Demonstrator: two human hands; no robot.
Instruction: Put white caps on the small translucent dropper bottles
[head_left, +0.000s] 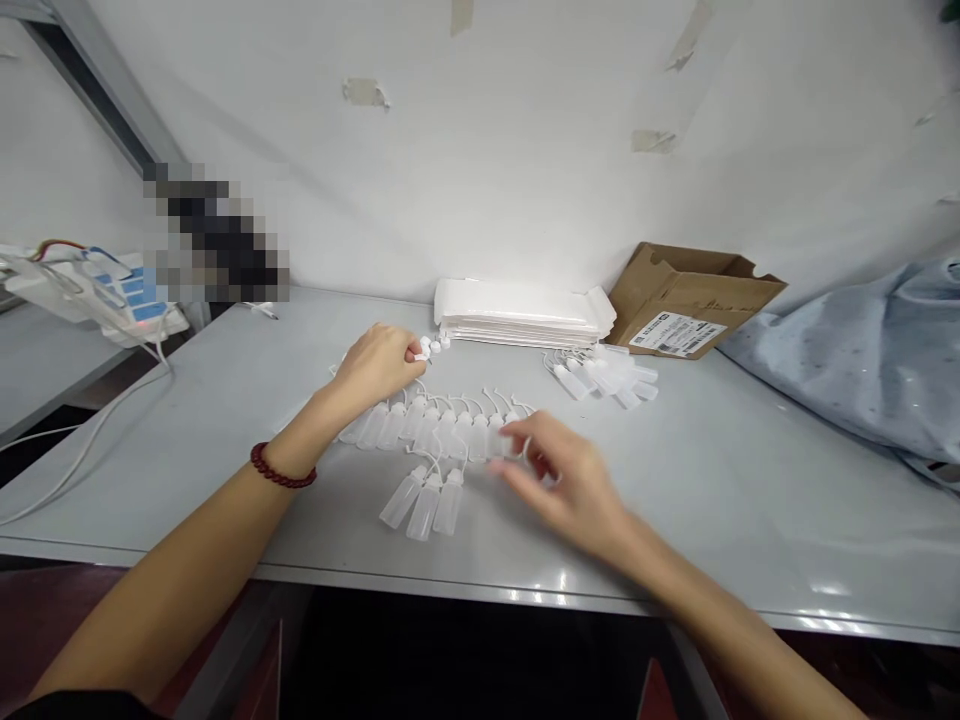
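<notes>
My left hand (pixel 381 362) is at the back of the table, its thumb and forefinger pinched on a small white cap, beside several more small white caps (pixel 436 346). My right hand (pixel 562 475), slightly blurred, has thumb and forefinger apart at the right end of a row of small translucent plastic bottles (pixel 450 432) with white cords at their tops. Whether its fingertips touch the end bottle I cannot tell. In front of the row lie three similar bottles (pixel 426 505) with cords. My left hand and wrist partly hide the row's left end.
A stack of flat white packets (pixel 525 312) lies against the wall. Right of it stands an open cardboard box (pixel 690 300), with a heap of corded bottles (pixel 607 375) before it. Grey-blue cloth (pixel 862 350) covers the right side. A power strip (pixel 135 295) with cables is at left.
</notes>
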